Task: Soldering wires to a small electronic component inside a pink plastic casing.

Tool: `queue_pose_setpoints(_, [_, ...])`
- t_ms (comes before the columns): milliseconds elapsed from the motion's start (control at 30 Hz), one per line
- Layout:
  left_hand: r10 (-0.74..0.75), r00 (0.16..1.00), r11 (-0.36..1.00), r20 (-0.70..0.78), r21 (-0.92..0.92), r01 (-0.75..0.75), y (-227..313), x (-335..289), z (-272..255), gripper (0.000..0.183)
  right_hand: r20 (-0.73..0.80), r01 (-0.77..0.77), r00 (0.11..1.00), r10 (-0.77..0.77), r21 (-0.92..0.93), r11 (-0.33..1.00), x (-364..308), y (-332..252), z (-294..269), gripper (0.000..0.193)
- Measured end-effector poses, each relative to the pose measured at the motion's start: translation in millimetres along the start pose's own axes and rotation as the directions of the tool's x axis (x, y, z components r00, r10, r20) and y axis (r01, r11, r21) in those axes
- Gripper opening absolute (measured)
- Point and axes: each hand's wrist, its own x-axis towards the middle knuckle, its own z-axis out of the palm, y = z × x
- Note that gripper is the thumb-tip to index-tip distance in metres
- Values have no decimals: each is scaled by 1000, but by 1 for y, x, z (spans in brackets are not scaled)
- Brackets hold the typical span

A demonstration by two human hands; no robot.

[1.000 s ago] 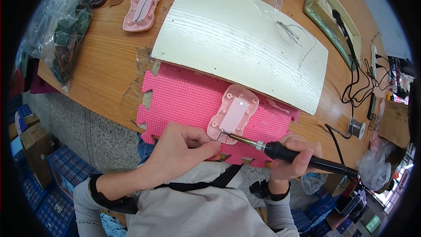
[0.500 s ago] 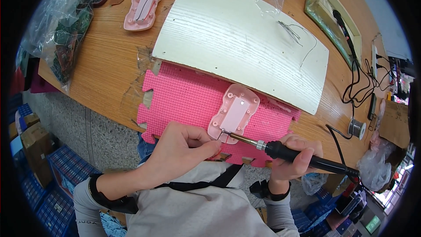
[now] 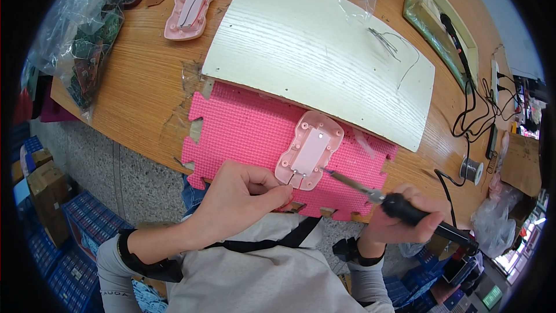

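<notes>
We gripped a black-handled soldering iron (image 3: 405, 211) in our right hand (image 3: 399, 223), left hand (image 3: 240, 194) pinching wire at a glossy pink shell (image 3: 310, 151) on nubby foam mat (image 3: 243, 127), wooden bench (image 3: 139, 87)

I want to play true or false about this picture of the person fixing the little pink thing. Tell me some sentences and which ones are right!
1. The right hand holds a soldering iron. True.
2. The pink plastic shell lies on a blue mat. False: it lies on a pink foam mat.
3. The left hand touches the near end of the shell. True.
4. The iron's tip points at the pale wooden board. False: it points at the shell's near end.
5. A second pink shell lies far off on the table. True.
</notes>
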Motion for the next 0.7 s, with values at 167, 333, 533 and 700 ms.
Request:
queue_pose_setpoints(167, [3,1000,1000,4,-3,-3,-3,0,0,13,-18,38,999,-39,-54,998,14,1,-8,32])
queue_pose_setpoints(333, [-4,1000,1000,-5,18,4,0,-1,0,14,-112,129,981,-158,-230,964,40,4,-21,36])
queue_pose_setpoints(533, [5,1000,997,7,77,-5,0,1,0,15,-231,30,971,-65,-155,988,60,-4,-17,38])
queue_pose_setpoints(700, [-7,1000,1000,8,18,7,0,0,0,16,-200,18,978,-67,-238,971,68,5,-23,31])
